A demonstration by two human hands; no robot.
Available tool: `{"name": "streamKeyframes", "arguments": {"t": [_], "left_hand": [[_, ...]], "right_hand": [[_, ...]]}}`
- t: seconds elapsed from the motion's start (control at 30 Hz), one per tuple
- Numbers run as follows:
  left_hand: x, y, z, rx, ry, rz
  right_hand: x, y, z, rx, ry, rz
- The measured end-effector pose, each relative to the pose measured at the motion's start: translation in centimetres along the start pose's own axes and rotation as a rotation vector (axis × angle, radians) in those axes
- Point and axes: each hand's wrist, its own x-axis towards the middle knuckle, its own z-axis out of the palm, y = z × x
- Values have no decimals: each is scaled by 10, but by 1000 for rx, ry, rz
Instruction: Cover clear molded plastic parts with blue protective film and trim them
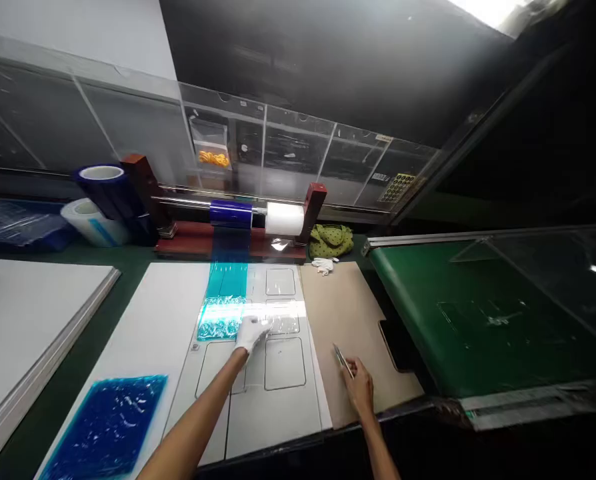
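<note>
Roll stand [191, 241] behind the sheet [288, 420], two rolls [231, 215] on its rod [188, 202]. Film strip [228, 277] runs from left one onto sheet. Film stack [113, 420] front-left of sheet, spare rolls [95, 223] left of stand. Cardboard [338, 300] right of sheet, phone [394, 345] at its right edge, cloth bundle [331, 241] behind. Conveyor [478, 300] far right.

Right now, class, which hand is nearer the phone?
Right. The right hand is beside the phone, to its left; the left hand is much farther left, at the blue strip's edge.
</note>
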Motion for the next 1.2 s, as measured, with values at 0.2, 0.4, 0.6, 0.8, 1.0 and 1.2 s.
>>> {"name": "streamKeyframes", "arguments": {"t": [0.2,0.4,0.6,0.8,1.0,1.2], "left_hand": [[-43,-10,1,-58,25,40],[-118,-40,0,-97,38,28],[-189,-86,22,-122,104,-35],[-217,-119,40,-106,169,-65],[-208,-137,48,42,320,-77],[-211,-127,48,217,411,-63]], "right_hand": [[9,-9,-9,-42,110,-44],[-5,-16,-34,68,60,-140],[-23,-14,-58,217,-57,-222],[-38,-13,-72,281,-157,-298],[-46,-15,-88,278,-253,-339],[-52,-32,-112,308,-304,-377]]}}
